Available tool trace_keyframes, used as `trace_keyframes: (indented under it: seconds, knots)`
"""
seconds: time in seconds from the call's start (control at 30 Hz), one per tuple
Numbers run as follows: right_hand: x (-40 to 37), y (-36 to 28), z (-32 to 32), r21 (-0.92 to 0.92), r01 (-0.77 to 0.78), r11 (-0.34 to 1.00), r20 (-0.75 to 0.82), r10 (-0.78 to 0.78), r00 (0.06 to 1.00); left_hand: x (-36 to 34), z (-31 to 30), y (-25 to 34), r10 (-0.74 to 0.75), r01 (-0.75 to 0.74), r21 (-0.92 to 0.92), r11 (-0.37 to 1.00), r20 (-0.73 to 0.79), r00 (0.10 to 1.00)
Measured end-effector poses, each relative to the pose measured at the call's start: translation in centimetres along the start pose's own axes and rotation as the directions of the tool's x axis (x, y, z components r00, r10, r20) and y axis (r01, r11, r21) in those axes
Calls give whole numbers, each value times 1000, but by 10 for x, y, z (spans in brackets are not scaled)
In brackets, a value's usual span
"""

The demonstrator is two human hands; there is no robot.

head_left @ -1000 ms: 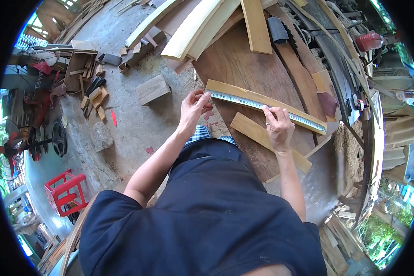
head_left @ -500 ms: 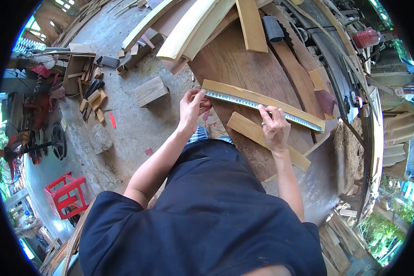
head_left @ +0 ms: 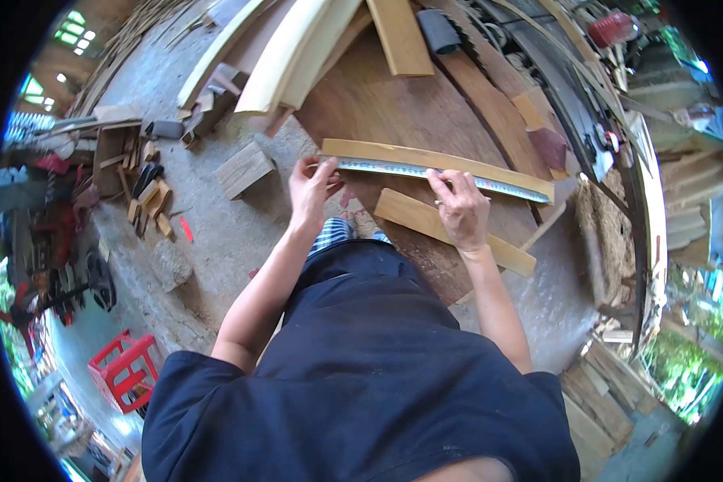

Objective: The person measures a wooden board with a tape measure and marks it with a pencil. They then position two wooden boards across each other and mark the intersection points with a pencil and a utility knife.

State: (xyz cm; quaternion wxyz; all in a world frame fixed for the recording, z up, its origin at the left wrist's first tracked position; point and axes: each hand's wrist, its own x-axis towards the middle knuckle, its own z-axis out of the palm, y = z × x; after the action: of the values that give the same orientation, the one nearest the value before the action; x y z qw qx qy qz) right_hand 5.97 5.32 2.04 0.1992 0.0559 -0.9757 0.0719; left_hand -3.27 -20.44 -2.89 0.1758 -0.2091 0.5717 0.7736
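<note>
While view swings, left hand (head_left: 311, 189) still pinches tape (head_left: 381, 168); right hand (head_left: 462, 207) too

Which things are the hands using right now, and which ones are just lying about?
In use:
- measuring tape, both hands' fingers at it: left hand, right hand
- long wooden strip, tape alongside
- big brown board, underneath

Probably just lying about:
- shorter wooden strip
- wooden block on the floor
- dark grey roll
</note>
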Motion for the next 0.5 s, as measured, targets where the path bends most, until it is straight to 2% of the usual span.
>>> trace_keyframes:
  seconds: [0.07,0.2,0.4,0.47,0.5]
  knots:
    - [0,-2,-3,29,-11,1000,3,11,1000,0,2,-2,3,-3,5,1000,-30,1000]
    - [-5,2,4,23,-1,1000,-43,2,999,-1,2,0,3,-3,34,999,11,1000]
    - [-6,-2,4,84,-33,996,6,32,999,1,3,-3,20,-20,1,1000,-42,999]
    - [-2,-5,-2,174,-126,977,20,124,992,1,3,-5,26,-26,-10,1000,-49,998]
    - [1,-6,-4,193,-111,975,22,108,994,1,4,-4,26,-26,-7,1000,-53,998]
